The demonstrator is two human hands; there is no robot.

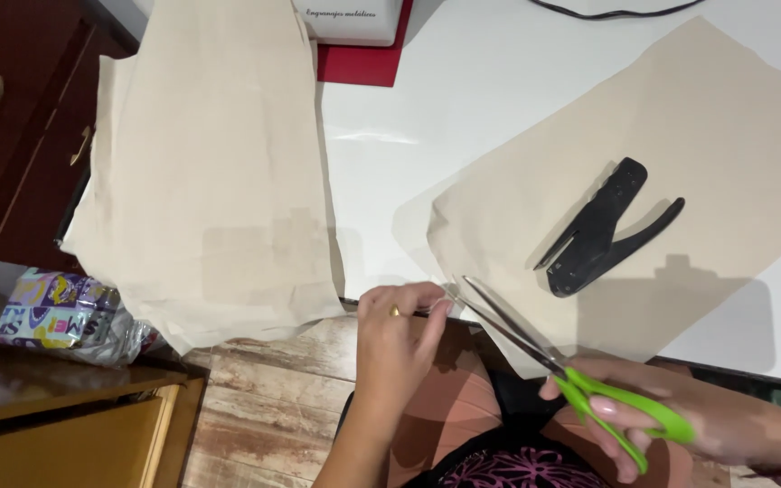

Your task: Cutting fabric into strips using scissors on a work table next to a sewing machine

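My right hand [680,420] grips green-handled scissors [535,348]; the open blades point up-left at the near corner of a beige fabric sheet [680,126] on the white table. My left hand [399,330], a ring on one finger, pinches something small at that fabric corner, right by the blade tips; what it pinches is too small to make out. A black hand punch tool [603,230] lies on the fabric.
A second, larger beige cloth [210,163] drapes over the table's left edge. The base of a white machine on a red mat [359,63] sits at the back. Dark wood drawers [11,117], a colourful printed bag [61,316] and a wooden floor [264,407] lie left and below.
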